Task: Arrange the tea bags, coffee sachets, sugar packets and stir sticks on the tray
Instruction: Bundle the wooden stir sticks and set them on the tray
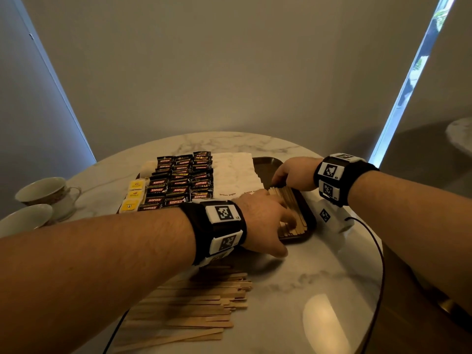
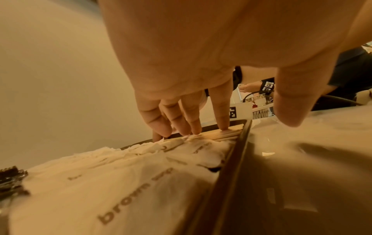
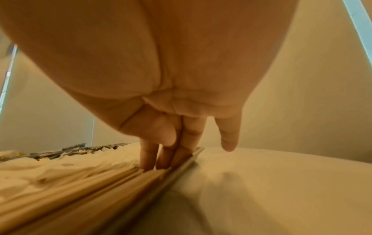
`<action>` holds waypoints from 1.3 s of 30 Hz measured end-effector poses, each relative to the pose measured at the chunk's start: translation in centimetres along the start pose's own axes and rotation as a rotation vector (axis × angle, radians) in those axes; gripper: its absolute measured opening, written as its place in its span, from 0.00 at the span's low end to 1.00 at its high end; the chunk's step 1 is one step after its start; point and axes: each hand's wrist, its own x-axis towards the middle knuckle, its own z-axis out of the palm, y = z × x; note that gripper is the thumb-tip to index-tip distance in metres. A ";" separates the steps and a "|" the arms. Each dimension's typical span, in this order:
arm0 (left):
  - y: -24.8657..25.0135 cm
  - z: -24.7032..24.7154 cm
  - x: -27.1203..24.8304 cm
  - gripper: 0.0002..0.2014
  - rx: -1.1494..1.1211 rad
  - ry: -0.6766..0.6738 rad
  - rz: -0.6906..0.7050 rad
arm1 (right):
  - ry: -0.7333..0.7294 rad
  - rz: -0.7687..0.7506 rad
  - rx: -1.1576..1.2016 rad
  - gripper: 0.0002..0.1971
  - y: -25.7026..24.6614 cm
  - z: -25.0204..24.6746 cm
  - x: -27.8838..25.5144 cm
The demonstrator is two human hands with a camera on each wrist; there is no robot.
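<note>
Head view, L to R: two cups (image 1: 48, 194) at 9 o'clock on the marble bench (image 1: 293, 282). Tray (image 1: 307, 221) at centre holds yellow tea bags (image 1: 133, 196) at its L end, then black coffee sachets (image 1: 182, 183) in rows, then white sugar packets (image 1: 236, 175), then a row of sticks (image 1: 290, 208) at its R end, approx 3 o'clock. Loose sticks (image 1: 194, 306) lie in a pile on the bench at 6 o'clock, off the tray. L hand (image 1: 264, 224) lies flat, fingers (image 2: 221, 116) straight, tips pressing the near ends of the tray sticks; grips nothing. R hand (image 1: 293, 173) reaches in from 3 o'clock, fingers (image 3: 149, 157) straight and close together, tips against the far ends of the same sticks, beside the tray rim; also grips nothing.
</note>
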 end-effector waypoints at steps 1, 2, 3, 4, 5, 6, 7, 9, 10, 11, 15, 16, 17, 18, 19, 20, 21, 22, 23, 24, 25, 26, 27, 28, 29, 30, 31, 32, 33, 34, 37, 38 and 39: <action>-0.1 0.0 0.1 0.33 0.001 -0.009 -0.004 | -0.004 0.000 0.000 0.29 0.1 0.0 -0.1; -0.2 0.1 0.1 0.33 -0.004 -0.011 -0.006 | -0.007 -0.003 0.006 0.29 0.3 0.0 -0.2; -0.2 0.2 0.2 0.32 -0.009 -0.010 -0.009 | -0.009 -0.008 0.016 0.29 0.4 -0.1 -0.3; -0.3 0.3 0.2 0.32 -0.014 -0.002 -0.010 | -0.008 -0.012 0.033 0.30 0.5 -0.1 -0.3; -0.4 0.4 0.2 0.32 -0.020 0.009 -0.010 | -0.001 -0.014 0.056 0.30 0.7 -0.1 -0.2; -0.5 0.4 0.2 0.32 -0.032 0.028 -0.010 | 0.012 -0.015 0.079 0.30 1.0 0.0 -0.1; -0.6 0.4 0.0 0.31 -0.048 0.049 -0.018 | 0.027 -0.014 0.097 0.30 1.1 0.0 0.0; -0.9 0.3 -0.1 0.30 -0.075 0.075 -0.041 | 0.028 -0.014 0.106 0.31 1.4 0.2 0.0; -1.0 0.4 -0.1 0.29 -0.076 0.069 -0.050 | 0.012 -0.018 0.098 0.31 1.3 0.2 -0.1; -1.1 0.4 -0.1 0.29 -0.070 0.048 -0.062 | -0.001 -0.024 0.088 0.31 1.2 0.2 -0.2; -1.2 0.6 0.1 0.29 -0.060 0.012 -0.077 | 0.034 -0.049 0.072 0.31 0.6 0.2 -0.2; -1.2 0.6 0.1 0.29 -0.058 0.011 -0.079 | 0.031 -0.051 0.059 0.31 0.6 0.3 -0.2; -1.2 0.6 0.1 0.29 -0.061 0.009 -0.082 | 0.016 -0.051 0.043 0.31 0.5 0.4 -0.1; -1.2 0.5 0.1 0.29 -0.069 0.011 -0.086 | -0.001 -0.050 0.035 0.31 0.4 0.4 -0.1; -1.2 0.5 0.0 0.30 -0.082 0.013 -0.096 | -0.006 -0.049 0.036 0.31 0.2 0.4 -0.2; -1.3 0.4 -0.2 0.31 -0.106 0.022 -0.106 | 0.001 -0.047 0.039 0.30 0.1 0.3 -0.3; -1.3 0.3 -0.6 0.32 -0.143 0.045 -0.111 | 0.022 -0.045 0.039 0.29 -0.1 0.2 -0.4; -1.4 0.0 -1.1 0.31 -0.196 0.083 -0.109 | 0.059 -0.044 0.038 0.28 -0.3 0.0 -0.5; -1.5 -0.4 -1.9 0.28 -0.260 0.127 -0.107 | 0.105 -0.046 0.035 0.26 -0.6 -0.3 -0.8; -1.7 -1.0 -2.9 0.22 -0.328 0.174 -0.108 | 0.151 -0.058 0.040 0.24 -1.1 -0.6 -1.0; -2.0 -1.6 -4.0 0.17 -0.391 0.227 -0.121 | 0.183 -0.077 0.060 0.21 -1.9 -0.9 -1.5; -2.5 -2.2 -5.1 0.12 -0.447 0.285 -0.143 | 0.194 -0.106 0.089 0.16 -3.1 -1.2 -2.2; -3.0 -2.8 -6.2 0.10 -0.499 0.347 -0.174 | 0.190 -0.139 0.099 0.11 -4.5 -1.3 -3.1; -3.5 -3.3 -7.4 0.09 -0.545 0.406 -0.209 | 0.173 -0.177 0.078 0.07 -6.1 -1.3 -4.0; -4.1 -3.6 -8.6 0.09 -0.577 0.452 -0.242 | 0.137 -0.213 0.037 0.07 -7.7 -1.2 -5.1; -4.7 -3.8 -9.9 0.08 -0.584 0.475 -0.271 | 0.074 -0.253 0.003 0.09 -9.4 -0.9 -6.2; -5.3 -3.7 -11.3 0.07 -0.572 0.472 -0.294 | -0.006 -0.302 -0.021 0.13 -11.0 -0.5 -7.3; -5.9 -3.4 -12.7 0.05 -0.549 0.445 -0.318 | -0.081 -0.354 -0.037 0.19 -12.5 0.0 -8.3; -6.4 -3.0 -14.2 0.03 -0.527 0.396 -0.342 | -0.143 -0.401 -0.053 0.26 -13.8 0.6 -9.3; -6.7 -2.4 -15.7 0.05 -0.506 0.329 -0.367 | -0.192 -0.442 -0.074 0.30 -15.1 1.4 -10.1; -7.1 -0.1 -19.0 0.22 -0.387 0.020 -0.418 | -0.245 -0.500 -0.188 0.43 -17.5 3.8 -11.7; -7.1 0.7 -20.0 0.29 -0.340 -0.086 -0.429 | -0.220 -0.500 -0.245 0.47 -18.1 4.6 -12.0; -7.1 1.5 -20.8 0.34 -0.305 -0.166 -0.444 | -0.190 -0.496 -0.296 0.51 -18.6 5.2 -12.1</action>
